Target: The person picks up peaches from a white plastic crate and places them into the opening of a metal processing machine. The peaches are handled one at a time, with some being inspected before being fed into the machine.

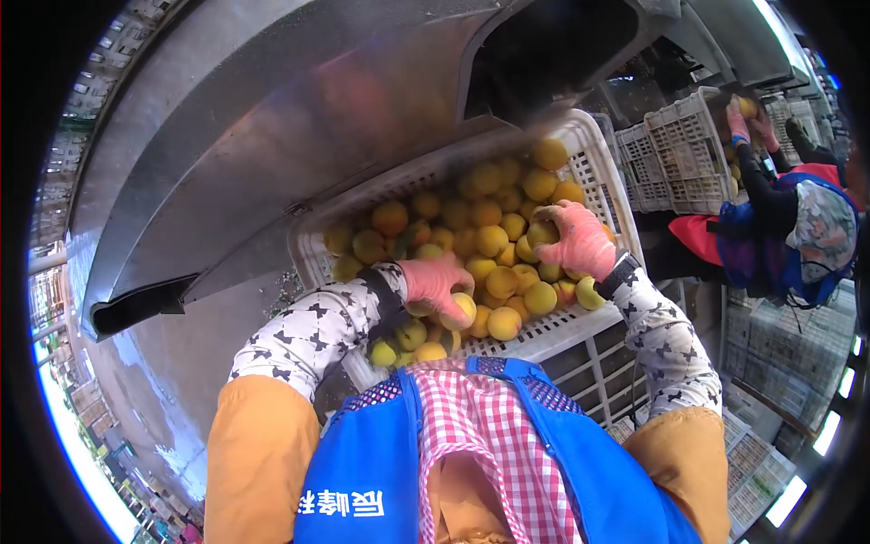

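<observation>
A white plastic crate [609, 172] full of yellow peaches [492, 240] sits in front of me, some of the fruit blushed red or greenish. Over its near left part, my left hand [435, 279] in a pink glove is closed around a yellow peach [460, 310]. My right hand [582, 240], gloved the same way, grips a darker yellow-green peach [543, 233] at the crate's right side. Both hands are just above the heap, with other peaches close around the fingers.
A large metal machine panel [299, 136] borders the crate's far left side, with a dark opening [548, 59] above. At right, a co-worker [788, 218] in pink gloves holds a fruit by another white crate [675, 150]. Slatted crates [625, 372] stand below right.
</observation>
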A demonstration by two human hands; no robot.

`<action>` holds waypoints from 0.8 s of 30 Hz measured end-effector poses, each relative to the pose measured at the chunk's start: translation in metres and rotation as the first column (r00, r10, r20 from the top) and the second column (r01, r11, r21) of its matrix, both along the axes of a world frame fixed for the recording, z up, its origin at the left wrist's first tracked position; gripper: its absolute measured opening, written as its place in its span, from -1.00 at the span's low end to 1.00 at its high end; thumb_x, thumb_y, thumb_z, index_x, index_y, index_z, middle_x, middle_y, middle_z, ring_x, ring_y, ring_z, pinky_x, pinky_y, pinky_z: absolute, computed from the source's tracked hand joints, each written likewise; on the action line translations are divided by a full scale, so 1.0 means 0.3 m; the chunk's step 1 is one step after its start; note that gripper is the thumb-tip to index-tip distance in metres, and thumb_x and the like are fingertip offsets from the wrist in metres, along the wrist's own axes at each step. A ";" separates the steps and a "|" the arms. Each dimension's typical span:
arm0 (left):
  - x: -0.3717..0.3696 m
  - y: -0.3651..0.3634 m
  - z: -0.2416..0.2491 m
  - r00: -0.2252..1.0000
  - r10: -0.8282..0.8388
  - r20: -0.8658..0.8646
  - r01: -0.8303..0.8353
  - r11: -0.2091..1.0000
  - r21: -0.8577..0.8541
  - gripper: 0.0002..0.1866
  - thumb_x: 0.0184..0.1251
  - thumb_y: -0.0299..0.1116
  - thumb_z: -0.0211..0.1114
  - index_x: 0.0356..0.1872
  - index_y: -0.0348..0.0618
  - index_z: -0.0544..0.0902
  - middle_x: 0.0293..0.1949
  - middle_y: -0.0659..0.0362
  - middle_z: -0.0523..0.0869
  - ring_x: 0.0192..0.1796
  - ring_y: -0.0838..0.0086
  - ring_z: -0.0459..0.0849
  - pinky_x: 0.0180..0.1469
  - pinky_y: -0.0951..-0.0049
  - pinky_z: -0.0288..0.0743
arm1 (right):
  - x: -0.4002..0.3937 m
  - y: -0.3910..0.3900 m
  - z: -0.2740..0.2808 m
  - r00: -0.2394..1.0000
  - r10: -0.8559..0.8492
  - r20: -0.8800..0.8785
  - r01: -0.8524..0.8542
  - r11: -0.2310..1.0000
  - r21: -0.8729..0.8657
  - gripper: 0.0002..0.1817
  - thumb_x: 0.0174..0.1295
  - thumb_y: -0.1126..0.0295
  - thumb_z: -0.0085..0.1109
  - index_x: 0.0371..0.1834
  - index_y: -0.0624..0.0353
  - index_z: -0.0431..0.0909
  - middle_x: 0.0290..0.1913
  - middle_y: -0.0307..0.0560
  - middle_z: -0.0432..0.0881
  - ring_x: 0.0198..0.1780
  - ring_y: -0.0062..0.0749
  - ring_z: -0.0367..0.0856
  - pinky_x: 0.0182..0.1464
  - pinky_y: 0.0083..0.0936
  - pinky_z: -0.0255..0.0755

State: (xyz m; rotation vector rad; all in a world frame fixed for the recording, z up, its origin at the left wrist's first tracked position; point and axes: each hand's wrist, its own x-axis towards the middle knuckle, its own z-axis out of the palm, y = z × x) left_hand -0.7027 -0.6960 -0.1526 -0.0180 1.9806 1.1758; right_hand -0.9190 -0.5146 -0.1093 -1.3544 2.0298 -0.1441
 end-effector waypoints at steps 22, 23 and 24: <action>0.000 0.179 0.001 0.834 -0.537 -0.130 0.442 0.790 -0.425 -0.13 -0.25 0.13 0.64 0.25 0.16 0.60 0.40 -0.31 0.25 0.05 0.00 0.71 -0.03 0.12 0.63 | 0.026 -0.447 0.150 0.695 -0.714 -0.084 0.270 0.368 -0.890 -0.44 0.20 0.09 0.39 0.05 0.33 0.51 -0.08 0.24 0.57 -0.12 0.19 0.60 -0.14 -0.15 0.55; 0.014 0.178 -0.011 0.835 -0.528 -0.156 0.412 0.787 -0.459 -0.14 -0.23 0.17 0.62 0.23 0.12 0.60 0.43 -0.32 0.22 0.07 -0.01 0.71 -0.02 0.12 0.63 | 0.010 -0.448 0.161 0.695 -0.714 -0.088 0.258 0.362 -0.896 -0.44 0.20 0.09 0.39 0.05 0.33 0.51 -0.08 0.24 0.57 -0.12 0.19 0.60 -0.14 -0.15 0.55; 0.014 0.172 -0.016 0.833 -0.531 -0.156 0.415 0.786 -0.458 -0.13 -0.22 0.18 0.61 0.23 0.10 0.60 0.43 -0.32 0.22 0.08 -0.01 0.70 0.00 0.12 0.62 | -0.001 -0.426 0.169 0.738 -0.670 -0.075 0.271 0.397 -0.877 -0.44 0.17 0.08 0.43 0.02 0.32 0.52 -0.12 0.20 0.59 -0.15 0.13 0.62 -0.14 -0.18 0.55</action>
